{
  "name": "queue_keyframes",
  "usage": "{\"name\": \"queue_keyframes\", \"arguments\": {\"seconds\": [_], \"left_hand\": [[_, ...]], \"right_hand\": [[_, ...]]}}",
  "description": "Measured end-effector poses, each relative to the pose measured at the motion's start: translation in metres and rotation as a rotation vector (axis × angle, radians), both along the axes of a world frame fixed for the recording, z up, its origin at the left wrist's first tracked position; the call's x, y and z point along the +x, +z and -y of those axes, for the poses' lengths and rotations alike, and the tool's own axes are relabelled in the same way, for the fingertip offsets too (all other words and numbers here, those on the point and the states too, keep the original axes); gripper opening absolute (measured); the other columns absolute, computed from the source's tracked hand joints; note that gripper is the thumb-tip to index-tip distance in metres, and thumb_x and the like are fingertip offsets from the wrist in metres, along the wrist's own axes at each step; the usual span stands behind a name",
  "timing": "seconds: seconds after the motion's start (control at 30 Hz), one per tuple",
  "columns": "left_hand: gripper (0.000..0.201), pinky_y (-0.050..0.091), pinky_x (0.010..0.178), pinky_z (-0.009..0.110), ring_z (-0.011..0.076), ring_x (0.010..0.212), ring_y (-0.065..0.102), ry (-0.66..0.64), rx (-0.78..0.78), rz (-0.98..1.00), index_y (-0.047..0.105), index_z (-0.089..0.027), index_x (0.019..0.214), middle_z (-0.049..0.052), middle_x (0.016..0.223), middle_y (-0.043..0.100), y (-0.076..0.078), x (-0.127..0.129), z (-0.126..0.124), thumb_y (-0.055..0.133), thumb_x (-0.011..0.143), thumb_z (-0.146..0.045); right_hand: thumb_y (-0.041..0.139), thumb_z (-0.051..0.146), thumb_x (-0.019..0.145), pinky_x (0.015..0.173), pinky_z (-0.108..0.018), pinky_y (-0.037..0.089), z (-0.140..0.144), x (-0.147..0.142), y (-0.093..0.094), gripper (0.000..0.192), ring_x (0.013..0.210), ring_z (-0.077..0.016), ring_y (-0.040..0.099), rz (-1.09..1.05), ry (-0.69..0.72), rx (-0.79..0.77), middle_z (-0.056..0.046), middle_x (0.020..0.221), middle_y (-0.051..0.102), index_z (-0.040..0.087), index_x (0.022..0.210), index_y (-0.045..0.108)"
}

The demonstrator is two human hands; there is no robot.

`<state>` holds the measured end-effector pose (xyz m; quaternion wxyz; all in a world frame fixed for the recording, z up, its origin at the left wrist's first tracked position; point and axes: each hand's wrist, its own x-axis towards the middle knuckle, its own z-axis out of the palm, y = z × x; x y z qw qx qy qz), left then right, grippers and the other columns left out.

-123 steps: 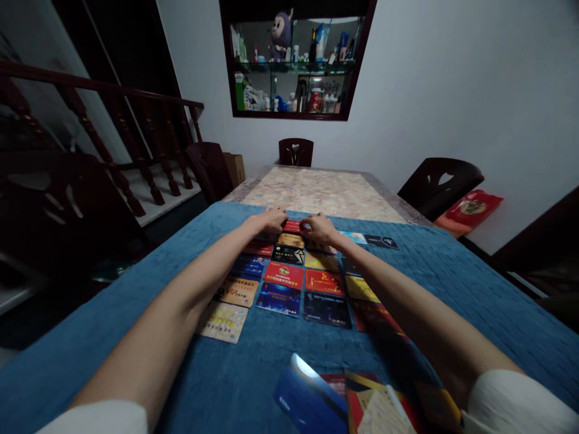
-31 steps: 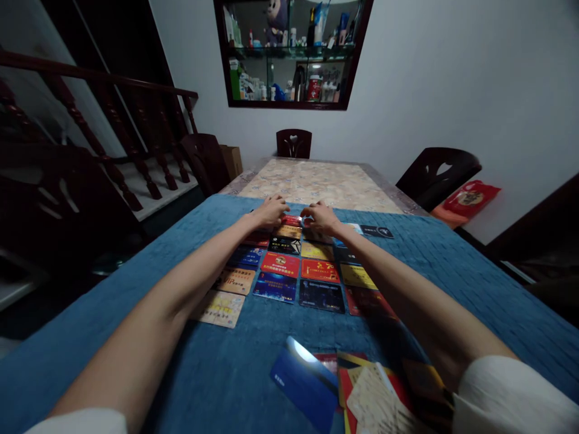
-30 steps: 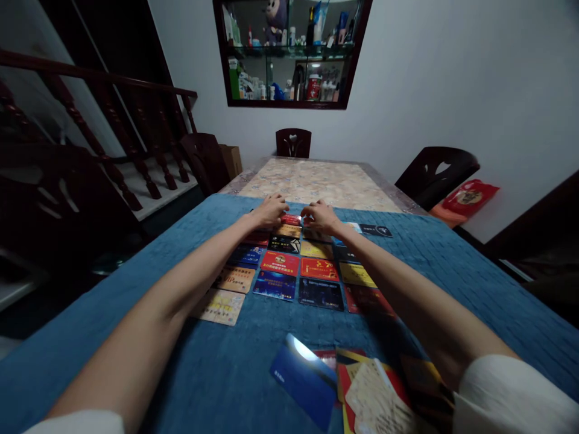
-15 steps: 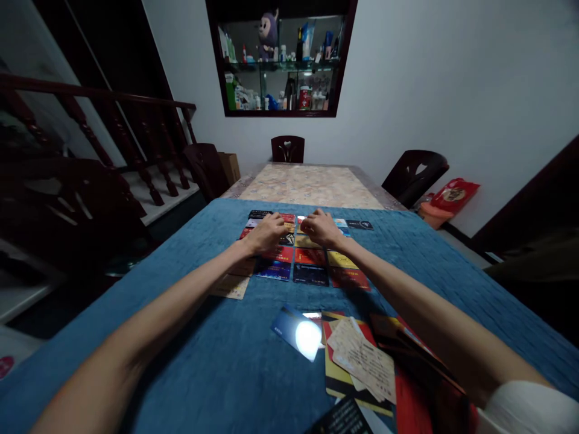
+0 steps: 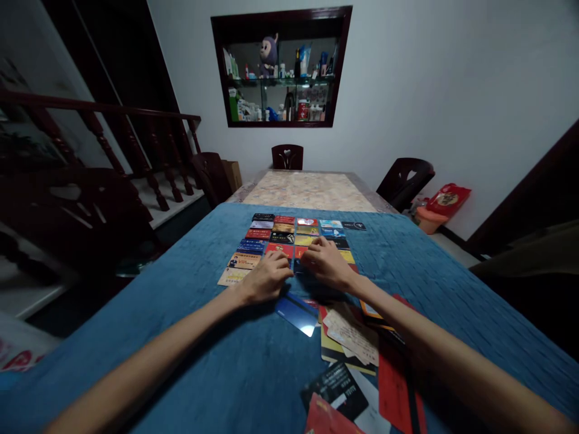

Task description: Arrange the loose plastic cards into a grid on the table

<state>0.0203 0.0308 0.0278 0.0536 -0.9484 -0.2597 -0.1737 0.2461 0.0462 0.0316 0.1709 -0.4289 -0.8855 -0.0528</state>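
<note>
Both hands, left hand (image 5: 266,278) and right hand (image 5: 326,264), rest flat, fingers spread, on the card grid (image 5: 271,241); loose cards (image 5: 348,337) clutter the bench nearby.

2 hands (image 5: 296,271) – 3 chairs (image 5: 286,157)

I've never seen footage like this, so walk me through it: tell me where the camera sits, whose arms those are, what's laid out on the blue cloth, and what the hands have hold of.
The one view comes from a camera worn on a person's head, looking forward and down, so both bare arms are that person's own. A blue cloth covers the near part of a table. On it, cards lie face up in a tidy grid, and a loose pile of cards lies nearer the person. The left hand and right hand rest palm down at the grid's near edge. Whether either pinches a card cannot be told. Chairs, a stair railing and a shelved wall niche stand behind.
</note>
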Motion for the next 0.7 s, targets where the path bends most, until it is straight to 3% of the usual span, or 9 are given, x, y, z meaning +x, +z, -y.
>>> {"name": "queue_keyframes", "arguments": {"seconds": [0.27, 0.43, 0.7], "left_hand": [[0.016, 0.04, 0.099, 0.044, 0.0267, 0.111, 0.053, -0.093, -0.189, 0.067, 0.067, -0.017, 0.099, 0.008, 0.101, 0.068, -0.006, 0.002, 0.045, 0.064, 0.084, -0.02], [0.026, 0.04, 0.103, 0.046, 0.0282, 0.115, 0.051, -0.096, -0.263, 0.067, 0.067, -0.019, 0.103, 0.008, 0.112, 0.065, -0.008, -0.003, 0.051, 0.071, 0.078, -0.025], [0.036, 0.036, 0.11, 0.051, 0.0296, 0.123, 0.047, -0.063, -0.324, 0.044, 0.065, -0.02, 0.116, 0.009, 0.124, 0.061, -0.009, -0.011, 0.052, 0.068, 0.079, -0.021]], "right_hand": [[0.058, 0.022, 0.091, 0.087, -0.042, 0.033, 0.062, -0.005, -0.012, 0.012, 0.105, -0.0264, 0.047, -0.074, 0.106, -0.081, -0.007, 0.099, 0.07, 0.022, 0.097, 0.068], [0.06, 0.033, 0.092, 0.09, -0.048, 0.034, 0.089, -0.009, -0.014, 0.017, 0.113, -0.0297, 0.046, -0.045, 0.1, -0.121, -0.009, 0.104, 0.069, 0.023, 0.103, 0.068], [0.061, 0.044, 0.091, 0.092, -0.049, 0.037, 0.104, -0.007, -0.021, 0.03, 0.113, -0.031, 0.047, -0.05, 0.085, -0.162, -0.011, 0.113, 0.067, 0.024, 0.112, 0.068]]}}
